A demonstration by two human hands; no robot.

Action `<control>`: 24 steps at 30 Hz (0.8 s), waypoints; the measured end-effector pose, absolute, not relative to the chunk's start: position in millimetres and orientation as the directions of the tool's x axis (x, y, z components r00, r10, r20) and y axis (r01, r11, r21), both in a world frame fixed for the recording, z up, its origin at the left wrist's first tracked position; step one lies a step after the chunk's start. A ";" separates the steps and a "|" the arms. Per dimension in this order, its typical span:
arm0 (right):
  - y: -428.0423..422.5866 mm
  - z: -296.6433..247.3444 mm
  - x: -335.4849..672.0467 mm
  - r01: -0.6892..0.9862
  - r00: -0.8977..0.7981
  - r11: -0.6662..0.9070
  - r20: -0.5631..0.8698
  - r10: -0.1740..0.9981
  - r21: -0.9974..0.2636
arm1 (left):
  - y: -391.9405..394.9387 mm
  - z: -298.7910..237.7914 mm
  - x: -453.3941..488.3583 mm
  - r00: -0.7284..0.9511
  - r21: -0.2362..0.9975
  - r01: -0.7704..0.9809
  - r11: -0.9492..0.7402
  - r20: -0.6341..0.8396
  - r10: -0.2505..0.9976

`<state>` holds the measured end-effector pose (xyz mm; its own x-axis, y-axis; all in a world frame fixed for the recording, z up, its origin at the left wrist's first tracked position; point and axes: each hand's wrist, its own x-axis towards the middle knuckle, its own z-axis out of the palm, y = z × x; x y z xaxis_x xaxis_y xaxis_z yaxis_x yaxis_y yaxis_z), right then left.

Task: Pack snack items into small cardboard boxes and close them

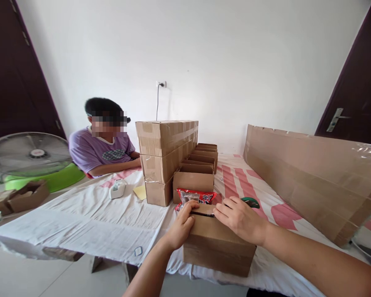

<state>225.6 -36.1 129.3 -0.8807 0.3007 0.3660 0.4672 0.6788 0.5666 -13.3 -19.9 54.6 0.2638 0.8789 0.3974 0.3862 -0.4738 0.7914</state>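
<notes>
A brown cardboard box (219, 255) stands at the table's near edge, its top flaps almost together with a dark gap between them. My left hand (181, 226) grips the left end of the far flap, its fingers curled over the edge. At the flap's right end, my right hand (243, 218) presses with bent fingers, partly hiding the gap. Just behind the box lies a red plastic food packet (204, 196) with dark lettering, partly covered by my left fingers. A green round-edged item (250, 202), too hidden to name, rests beyond my right hand.
Several open cardboard boxes (193, 181) stand in a row behind the packet. Taped boxes (154, 165) are stacked to their left. A large cardboard panel (312, 177) borders the right side. Across the cloth-covered table (111, 225), a person (103, 152) sits near a white tape dispenser (117, 189).
</notes>
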 end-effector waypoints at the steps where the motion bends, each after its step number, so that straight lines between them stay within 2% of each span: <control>1: -40.6 130.3 237.1 0.478 -0.875 0.684 0.370 0.313 0.552 | -19.9 54.4 -13.3 0.265 0.786 0.396 -0.474 0.396 0.879; 6: -60.2 122.9 303.4 0.604 -0.780 0.700 0.460 0.424 0.380 | -20.1 55.7 -12.0 0.262 0.777 0.410 -0.478 0.401 0.878; 10: -67.2 84.7 356.0 0.819 -0.533 0.561 0.520 0.668 0.119 | -20.4 56.4 -11.3 0.241 0.781 0.405 -0.476 0.412 0.879; 13: -70.1 40.9 386.1 0.907 -0.333 0.407 0.414 0.848 -0.105 | -20.3 55.7 -11.3 0.239 0.781 0.406 -0.475 0.411 0.880; 15: -71.7 13.1 400.2 0.926 -0.255 0.320 0.295 0.921 -0.200 | -20.0 54.9 -11.5 0.241 0.781 0.407 -0.473 0.408 0.881; 18: -70.5 -11.8 412.5 0.932 -0.191 0.235 0.175 0.966 -0.276 | -19.5 53.6 -11.7 0.246 0.783 0.406 -0.470 0.402 0.882; 20: -65.7 -10.2 412.8 0.925 -0.207 0.240 0.139 0.968 -0.295 | -19.2 52.9 -11.8 0.250 0.781 0.407 -0.473 0.404 0.880; 22: -58.2 6.6 403.9 0.904 -0.270 0.311 0.170 0.948 -0.294 | -18.9 52.6 -11.8 0.250 0.778 0.408 -0.477 0.408 0.878; 24: -50.3 34.0 383.9 0.866 -0.337 0.416 0.291 0.896 -0.279 | -18.9 52.7 -11.6 0.251 0.776 0.410 -0.480 0.410 0.877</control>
